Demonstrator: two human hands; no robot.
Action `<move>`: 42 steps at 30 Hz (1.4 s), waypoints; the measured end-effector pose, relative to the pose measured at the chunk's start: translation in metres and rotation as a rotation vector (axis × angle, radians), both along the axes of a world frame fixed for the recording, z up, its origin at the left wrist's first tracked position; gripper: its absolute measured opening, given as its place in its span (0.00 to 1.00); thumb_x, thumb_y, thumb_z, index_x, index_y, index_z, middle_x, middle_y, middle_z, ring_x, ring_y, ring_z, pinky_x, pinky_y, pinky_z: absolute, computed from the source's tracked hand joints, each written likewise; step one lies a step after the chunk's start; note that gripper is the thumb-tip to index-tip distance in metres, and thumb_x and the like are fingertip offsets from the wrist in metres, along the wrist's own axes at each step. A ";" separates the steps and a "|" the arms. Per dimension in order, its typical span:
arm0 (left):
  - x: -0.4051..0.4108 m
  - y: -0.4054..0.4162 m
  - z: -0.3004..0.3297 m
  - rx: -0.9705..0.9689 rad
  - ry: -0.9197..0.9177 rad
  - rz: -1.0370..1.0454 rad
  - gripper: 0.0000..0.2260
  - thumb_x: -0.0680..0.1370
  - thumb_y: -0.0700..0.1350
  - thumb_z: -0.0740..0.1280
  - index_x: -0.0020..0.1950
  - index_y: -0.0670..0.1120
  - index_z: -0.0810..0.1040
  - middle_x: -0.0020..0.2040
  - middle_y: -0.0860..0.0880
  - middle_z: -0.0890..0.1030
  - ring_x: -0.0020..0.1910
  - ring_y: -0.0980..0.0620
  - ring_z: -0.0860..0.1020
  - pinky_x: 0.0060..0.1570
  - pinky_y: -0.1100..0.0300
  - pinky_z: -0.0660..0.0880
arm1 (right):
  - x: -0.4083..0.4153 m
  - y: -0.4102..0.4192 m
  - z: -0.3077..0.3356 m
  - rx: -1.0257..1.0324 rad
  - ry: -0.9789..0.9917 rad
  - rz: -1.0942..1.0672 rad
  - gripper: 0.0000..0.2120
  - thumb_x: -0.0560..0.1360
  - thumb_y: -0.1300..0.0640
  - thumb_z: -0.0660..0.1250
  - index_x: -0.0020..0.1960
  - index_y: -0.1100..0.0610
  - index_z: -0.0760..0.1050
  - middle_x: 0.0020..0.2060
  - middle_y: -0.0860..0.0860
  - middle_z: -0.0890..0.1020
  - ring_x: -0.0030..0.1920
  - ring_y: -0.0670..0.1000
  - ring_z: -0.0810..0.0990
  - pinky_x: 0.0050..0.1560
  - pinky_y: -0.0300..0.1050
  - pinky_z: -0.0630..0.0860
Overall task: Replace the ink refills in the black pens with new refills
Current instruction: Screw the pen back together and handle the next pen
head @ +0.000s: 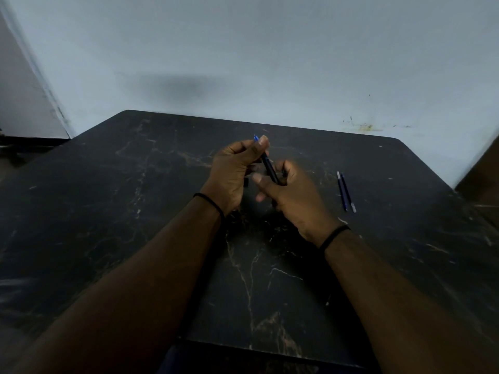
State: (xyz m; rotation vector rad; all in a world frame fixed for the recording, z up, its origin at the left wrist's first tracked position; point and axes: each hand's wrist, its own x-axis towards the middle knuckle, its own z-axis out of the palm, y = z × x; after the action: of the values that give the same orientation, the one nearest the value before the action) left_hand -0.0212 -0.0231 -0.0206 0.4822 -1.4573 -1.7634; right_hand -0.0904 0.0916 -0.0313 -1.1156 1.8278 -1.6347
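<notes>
Both hands hold one black pen (270, 166) above the middle of the dark marble table (135, 211). My left hand (232, 171) pinches its upper end, where a blue tip (256, 137) pokes out past the fingertips. My right hand (294, 193) grips the lower end of the barrel; its fingers are blurred. Two thin blue refills (345, 191) lie side by side on the table to the right of my right hand. Part of the pen is hidden inside my fists.
A pale wall (270, 63) stands right behind the table's far edge. A small dark object (245, 182) shows just below my left palm; what it is cannot be told. The floor and a doorway edge (32, 76) lie at the far left.
</notes>
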 end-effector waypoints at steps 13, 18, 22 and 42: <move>0.002 0.001 0.000 -0.041 -0.034 0.021 0.15 0.66 0.55 0.74 0.42 0.45 0.81 0.37 0.51 0.82 0.42 0.49 0.77 0.50 0.49 0.71 | -0.002 0.000 0.000 -0.072 -0.084 -0.018 0.09 0.79 0.56 0.70 0.49 0.59 0.70 0.42 0.59 0.86 0.28 0.49 0.78 0.23 0.41 0.72; 0.001 -0.002 -0.002 -0.048 -0.041 0.003 0.12 0.71 0.52 0.75 0.43 0.44 0.82 0.39 0.49 0.82 0.42 0.48 0.77 0.47 0.47 0.74 | -0.002 0.000 0.000 -0.042 -0.051 -0.038 0.14 0.81 0.45 0.64 0.57 0.55 0.76 0.40 0.56 0.86 0.25 0.42 0.72 0.27 0.37 0.68; 0.001 -0.003 -0.003 -0.063 -0.030 0.006 0.16 0.72 0.53 0.75 0.47 0.40 0.80 0.40 0.43 0.80 0.40 0.44 0.76 0.47 0.43 0.73 | -0.003 -0.002 -0.001 -0.052 -0.021 -0.044 0.20 0.86 0.48 0.54 0.52 0.57 0.82 0.38 0.56 0.85 0.24 0.40 0.68 0.30 0.37 0.65; -0.001 -0.004 -0.002 -0.045 0.000 0.042 0.07 0.76 0.45 0.72 0.45 0.41 0.81 0.37 0.49 0.81 0.39 0.49 0.77 0.46 0.52 0.75 | -0.003 -0.002 0.000 -0.090 -0.011 -0.082 0.07 0.81 0.55 0.66 0.49 0.58 0.79 0.41 0.54 0.84 0.30 0.43 0.75 0.26 0.37 0.71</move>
State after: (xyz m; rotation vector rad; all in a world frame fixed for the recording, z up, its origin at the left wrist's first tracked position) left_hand -0.0226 -0.0271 -0.0227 0.4859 -1.4732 -1.6943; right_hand -0.0936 0.0900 -0.0310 -1.0797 1.8315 -1.7816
